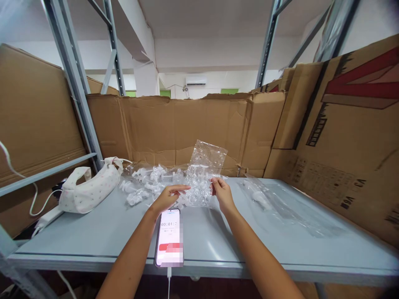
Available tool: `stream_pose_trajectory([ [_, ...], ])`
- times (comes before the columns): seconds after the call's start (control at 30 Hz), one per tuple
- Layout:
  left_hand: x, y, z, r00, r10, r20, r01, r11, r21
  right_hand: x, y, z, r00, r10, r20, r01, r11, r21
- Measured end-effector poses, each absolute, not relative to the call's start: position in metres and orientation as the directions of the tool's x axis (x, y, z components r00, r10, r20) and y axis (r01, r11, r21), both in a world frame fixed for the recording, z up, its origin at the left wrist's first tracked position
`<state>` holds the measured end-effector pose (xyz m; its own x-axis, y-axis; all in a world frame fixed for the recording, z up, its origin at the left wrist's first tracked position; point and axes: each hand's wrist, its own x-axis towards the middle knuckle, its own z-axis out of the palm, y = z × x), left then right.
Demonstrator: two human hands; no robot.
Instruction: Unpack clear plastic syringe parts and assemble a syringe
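Observation:
A clear plastic bag (207,160) stands raised above the shelf, with small white pieces showing through its wrinkled film. My right hand (222,192) pinches its right side between thumb and fingers. At the bag's left side is my left hand (168,198), its index finger stretched toward the film; whether the fingertip touches cannot be made out. Behind and left of that hand lies a pile of white plastic parts (137,195), partly in clear film. To the right, another clear bag (262,199) lies flat with a few white pieces in it.
A phone (169,236) showing a timer lies near the shelf's front edge, its white cable (169,274) hanging over. A white patterned cloth pouch (90,189) sits at left. Cardboard (187,128) walls the back and sides; metal posts (84,95) rise at the corners.

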<state>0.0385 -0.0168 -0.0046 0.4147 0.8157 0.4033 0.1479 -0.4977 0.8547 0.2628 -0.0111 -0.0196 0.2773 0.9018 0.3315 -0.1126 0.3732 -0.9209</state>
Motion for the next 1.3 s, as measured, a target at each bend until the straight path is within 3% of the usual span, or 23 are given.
stream_pose_trajectory([
  [0.2, 0.042, -0.025, 0.0, 0.501, 0.813, 0.298, 0.259, -0.47, 0.844, 0.261, -0.011, -0.019, 0.282, 0.898, 0.338, -0.156, 0.391, -0.907],
  [0.4, 0.04, -0.025, 0.002, 0.445, 0.836, 0.322, 0.197, -0.442, 0.875, 0.261, -0.013, -0.018, 0.219, 0.921, 0.322, -0.179, 0.362, -0.915],
  [0.63, 0.041, -0.025, -0.003, 0.539, 0.787, 0.3, 0.158, -0.445, 0.881, 0.262, -0.012, -0.019, 0.307, 0.893, 0.329, -0.176, 0.393, -0.902],
  [0.77, 0.046, -0.02, -0.007, 0.403, 0.854, 0.328, 0.175, -0.424, 0.889, 0.26, -0.014, -0.016, 0.256, 0.91, 0.327, -0.246, 0.388, -0.888],
  [0.97, 0.045, -0.008, -0.01, 0.073, 0.901, 0.427, 0.005, -0.429, 0.904, 0.25, -0.019, -0.019, -0.064, 0.952, 0.3, -0.33, 0.264, -0.907],
  [1.07, 0.045, -0.008, -0.011, 0.046, 0.915, 0.401, -0.044, -0.4, 0.916, 0.244, -0.019, -0.025, -0.125, 0.959, 0.254, -0.259, 0.215, -0.941],
  [1.3, 0.046, -0.003, -0.016, 0.084, 0.968, 0.237, -0.097, -0.229, 0.969, 0.241, -0.011, -0.033, -0.019, 0.968, 0.252, -0.206, 0.243, -0.948],
])
